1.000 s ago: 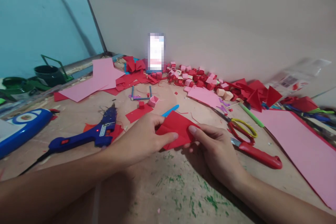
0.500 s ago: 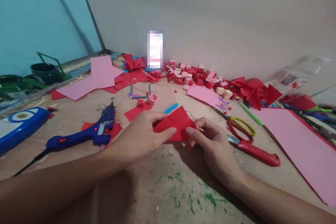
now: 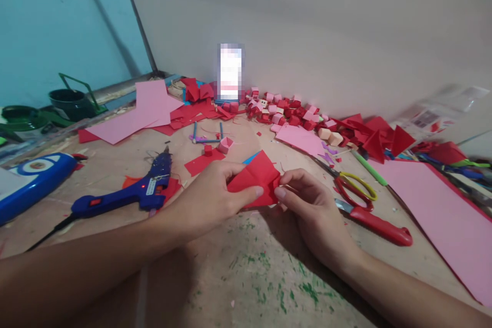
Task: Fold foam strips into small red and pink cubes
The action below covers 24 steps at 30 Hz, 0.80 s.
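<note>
I see both hands meeting over the middle of the worktable (image 3: 238,266), each pinching the same folded red paper piece (image 3: 255,177). My left hand (image 3: 209,200) grips its left edge, thumb on top and fingers curled beneath; my right hand (image 3: 307,205) nips the right corner between thumb and forefinger. The paper sits just above the table surface, its upper point tilted away from me, and it hides most of a blue stick (image 3: 251,157) lying behind it. Left of the left hand lies a blue glue gun (image 3: 126,195), nozzle pointing away, resting partly on red scraps. Right of the right hand lie red-and-yellow scissors (image 3: 355,189) and, nearer me, a red-handled cutter (image 3: 378,225). A large pink sheet (image 3: 442,210) covers the right side. Small red and pink paper cubes (image 3: 284,113) are heaped along the wall.
</note>
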Each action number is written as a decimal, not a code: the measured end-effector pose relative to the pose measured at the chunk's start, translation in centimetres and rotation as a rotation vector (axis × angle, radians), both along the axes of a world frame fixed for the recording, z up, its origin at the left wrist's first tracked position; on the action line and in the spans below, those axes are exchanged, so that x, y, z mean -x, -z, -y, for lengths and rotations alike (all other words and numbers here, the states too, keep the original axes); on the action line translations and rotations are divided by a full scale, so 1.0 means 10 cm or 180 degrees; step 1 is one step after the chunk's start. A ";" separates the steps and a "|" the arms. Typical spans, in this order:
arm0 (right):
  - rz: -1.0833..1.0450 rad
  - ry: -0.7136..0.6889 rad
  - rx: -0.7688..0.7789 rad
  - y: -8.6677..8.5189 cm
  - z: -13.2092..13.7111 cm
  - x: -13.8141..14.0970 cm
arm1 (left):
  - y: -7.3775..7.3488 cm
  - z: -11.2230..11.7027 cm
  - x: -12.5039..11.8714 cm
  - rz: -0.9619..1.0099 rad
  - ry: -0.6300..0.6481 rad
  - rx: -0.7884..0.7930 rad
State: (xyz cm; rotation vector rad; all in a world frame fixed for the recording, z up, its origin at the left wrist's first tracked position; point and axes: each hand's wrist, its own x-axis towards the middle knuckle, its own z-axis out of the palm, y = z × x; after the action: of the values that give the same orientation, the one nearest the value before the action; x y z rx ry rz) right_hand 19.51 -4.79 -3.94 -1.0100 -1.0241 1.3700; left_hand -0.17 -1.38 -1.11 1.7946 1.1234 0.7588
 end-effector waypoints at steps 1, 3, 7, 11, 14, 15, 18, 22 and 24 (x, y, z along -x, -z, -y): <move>-0.0086 0.0019 0.0005 -0.01 0.00 0.01 | 0.00 0.00 0.00 0.0005 0.0006 -0.0010; -0.0235 -0.0015 0.0032 -0.03 0.00 0.02 | 0.01 0.01 0.00 0.0020 0.0019 -0.0011; -0.0009 -0.0256 0.0138 -0.08 -0.02 0.02 | 0.02 0.02 0.00 0.0082 0.0000 0.0050; 0.0459 -0.0310 0.0145 -0.13 -0.03 0.01 | -0.01 0.02 0.00 0.0247 0.0134 0.0136; 0.0596 -0.0360 0.0155 -0.16 -0.02 0.01 | -0.03 0.02 -0.01 0.0265 0.0151 0.0113; 0.0620 -0.0345 0.0146 -0.16 -0.02 0.02 | -0.04 0.02 -0.01 0.0247 0.0145 0.0098; 0.0730 -0.0221 0.0119 -0.15 -0.02 0.01 | -0.04 0.02 0.00 0.0182 0.0161 0.0074; 0.0845 -0.0133 0.0206 -0.13 -0.02 0.00 | -0.03 0.03 0.00 0.0125 0.0189 0.0094; 0.0848 -0.0119 0.0207 -0.13 -0.02 0.00 | -0.03 0.03 0.00 0.0110 0.0197 0.0108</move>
State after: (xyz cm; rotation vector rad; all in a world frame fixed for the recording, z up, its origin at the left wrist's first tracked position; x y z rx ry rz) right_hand 19.48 -4.58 -2.66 -1.2517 -1.2057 1.3297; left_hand -0.20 -1.69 -0.82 1.7732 1.0476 0.7271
